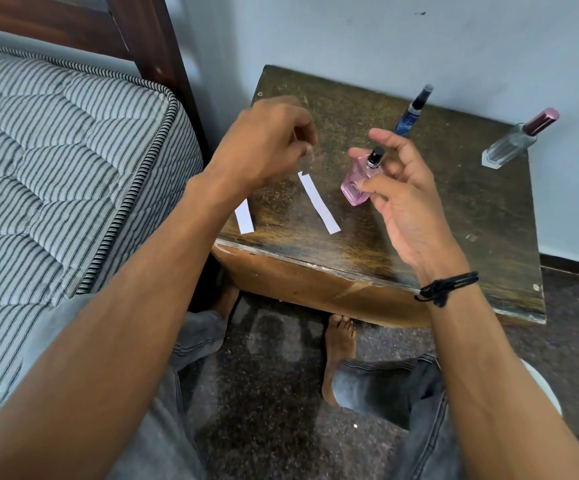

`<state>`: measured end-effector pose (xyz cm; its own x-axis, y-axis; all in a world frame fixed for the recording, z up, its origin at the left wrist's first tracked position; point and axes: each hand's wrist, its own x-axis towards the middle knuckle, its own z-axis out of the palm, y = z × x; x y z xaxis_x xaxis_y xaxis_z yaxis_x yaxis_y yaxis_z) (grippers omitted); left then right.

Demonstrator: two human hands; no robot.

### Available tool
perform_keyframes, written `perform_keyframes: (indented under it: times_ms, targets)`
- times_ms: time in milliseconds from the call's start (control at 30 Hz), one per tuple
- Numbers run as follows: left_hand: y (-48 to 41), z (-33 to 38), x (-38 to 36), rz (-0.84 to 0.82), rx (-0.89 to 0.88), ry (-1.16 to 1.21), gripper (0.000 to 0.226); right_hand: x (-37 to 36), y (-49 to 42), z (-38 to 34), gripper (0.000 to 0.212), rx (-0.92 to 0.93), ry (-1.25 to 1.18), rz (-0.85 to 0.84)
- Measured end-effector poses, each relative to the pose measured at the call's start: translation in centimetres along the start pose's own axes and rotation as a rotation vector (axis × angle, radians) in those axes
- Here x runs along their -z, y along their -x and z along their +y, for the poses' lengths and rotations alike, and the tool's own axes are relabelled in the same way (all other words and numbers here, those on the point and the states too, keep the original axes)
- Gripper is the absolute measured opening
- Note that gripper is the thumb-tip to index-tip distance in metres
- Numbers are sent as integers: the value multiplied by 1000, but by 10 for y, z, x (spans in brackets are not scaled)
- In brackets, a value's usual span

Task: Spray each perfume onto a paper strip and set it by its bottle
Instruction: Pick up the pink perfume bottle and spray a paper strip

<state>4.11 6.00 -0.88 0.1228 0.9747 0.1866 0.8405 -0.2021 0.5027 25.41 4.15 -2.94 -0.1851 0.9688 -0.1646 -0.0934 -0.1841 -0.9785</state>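
Observation:
My right hand [402,192] grips a small pink perfume bottle [357,183] just above the worn wooden table [471,209]; its black sprayer is uncovered and points up. My left hand [267,140] hovers to the left of it with fingers curled, pinching what looks like a small clear cap [309,155]. A long white paper strip [319,202] lies flat on the table between the hands. A second strip [245,218] lies near the table's left edge, partly hidden by my left forearm.
A slim blue spray bottle [412,110] stands at the table's back. A clear glass bottle with a maroon cap [513,143] stands at the back right. A striped mattress [56,150] borders the table's left side. My bare feet are beneath the table.

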Motion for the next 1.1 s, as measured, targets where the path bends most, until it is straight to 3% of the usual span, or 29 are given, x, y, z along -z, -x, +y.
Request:
perform_keyframes:
  times_ms: [133,333,700,800,967,1100]
  targets:
    - [-4,-13,9,58,56,-21,13,3,-1,1,67,-13,63,29]
    - [1,-21,12,-54,131,-71,38,5,-3,5,74,-36,203,46]
    - [0,-13,3,-119,291,-10,21,6,-5,10,63,-41,298,59]
    - [1,-9,8,-95,256,173,20,6,-5,11,58,-31,313,54]
    - [3,18,10,38,22,730,25,6,-4,11,47,-15,324,56]
    - [5,36,-8,101,-65,862,26,6,-4,11,45,4,330,51]
